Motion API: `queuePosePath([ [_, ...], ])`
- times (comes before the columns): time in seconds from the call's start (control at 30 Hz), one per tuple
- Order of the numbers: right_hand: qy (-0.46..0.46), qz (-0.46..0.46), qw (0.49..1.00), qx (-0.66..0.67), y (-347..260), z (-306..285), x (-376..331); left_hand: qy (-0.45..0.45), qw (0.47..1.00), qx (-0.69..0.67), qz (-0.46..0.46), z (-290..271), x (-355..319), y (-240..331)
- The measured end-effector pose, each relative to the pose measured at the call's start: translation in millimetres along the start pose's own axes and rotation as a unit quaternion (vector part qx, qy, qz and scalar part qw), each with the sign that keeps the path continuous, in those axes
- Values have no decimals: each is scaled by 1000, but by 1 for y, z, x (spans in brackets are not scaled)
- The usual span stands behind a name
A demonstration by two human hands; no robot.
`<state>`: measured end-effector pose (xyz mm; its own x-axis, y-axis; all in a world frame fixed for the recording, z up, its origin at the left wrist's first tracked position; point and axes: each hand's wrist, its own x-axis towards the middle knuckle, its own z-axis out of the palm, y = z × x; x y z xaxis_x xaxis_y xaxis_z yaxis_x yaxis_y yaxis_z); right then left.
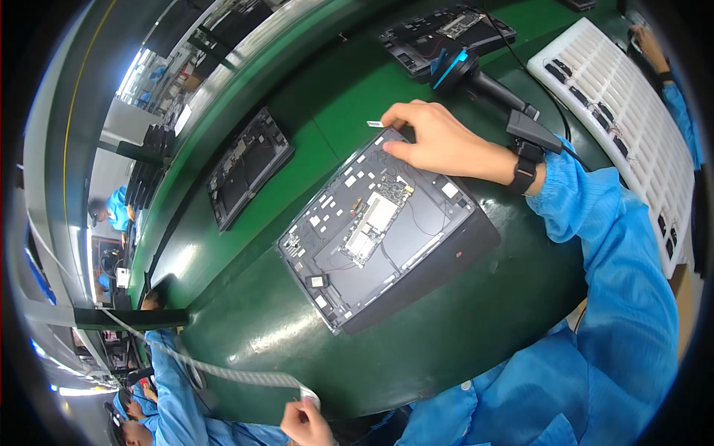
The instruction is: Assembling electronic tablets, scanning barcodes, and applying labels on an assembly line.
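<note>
The right hand (pixel 435 141) is planted on the far corner of the open dark-grey laptop base with its exposed circuit boards and white stickers (pixel 379 227), fingers curled down and the fingertips (pixel 393 147) pressing onto the inner surface near that top edge. Thumb and forefinger are pinched close together up at the rim, right beside a small white rectangular tab (pixel 374 123) that lies on the green mat just off the corner; whether the tab is actually nipped between them I cannot tell from this angle. A black wrist strap with a boxy black module (pixel 529 149) sits on that arm, above the blue smock sleeve.

Now the left hand (pixel 305 424), low at the bottom edge: it is closed around the end of a long white ribbon-like strip (pixel 223 369), which trails away to the left across the view. That hand is well apart from the laptop base, down at the near rim of the dark green bench surface (pixel 297 186).

So here's the geometry that matters: the laptop base lies skewed, its long axis running from near-left up to far-right, and it sits ahead of the person, far closer to the right hand, which already touches it. The left has the whole near half of the bench to cross.

Beyond, a black handheld scanner with a blue ring (pixel 465 70) rests near a second opened laptop base (pixel 446 33), and a white slotted plastic tray (pixel 625 111) runs along the right.
</note>
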<state>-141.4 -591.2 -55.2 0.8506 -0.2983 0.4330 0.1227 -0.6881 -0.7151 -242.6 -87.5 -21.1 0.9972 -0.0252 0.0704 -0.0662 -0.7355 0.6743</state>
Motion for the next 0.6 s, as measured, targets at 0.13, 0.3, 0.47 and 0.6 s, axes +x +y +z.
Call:
queuePosePath([
  [0.13, -1, 91, 985, 147, -19, -4, 3, 171, 866, 384, 271, -12, 32, 50],
  [0.3, 52, 136, 969, 200, -21, -3, 6, 17, 913, 151, 379, 72, 49, 120],
  [0.47, 101, 128, 978, 130, -48, -26, 23, -89, 869, 141, 466, 126, 63, 183],
  [0.6, 45, 178, 952, 243, -85, -58, 28, -42, 869, 170, 463, 139, 79, 176],
])
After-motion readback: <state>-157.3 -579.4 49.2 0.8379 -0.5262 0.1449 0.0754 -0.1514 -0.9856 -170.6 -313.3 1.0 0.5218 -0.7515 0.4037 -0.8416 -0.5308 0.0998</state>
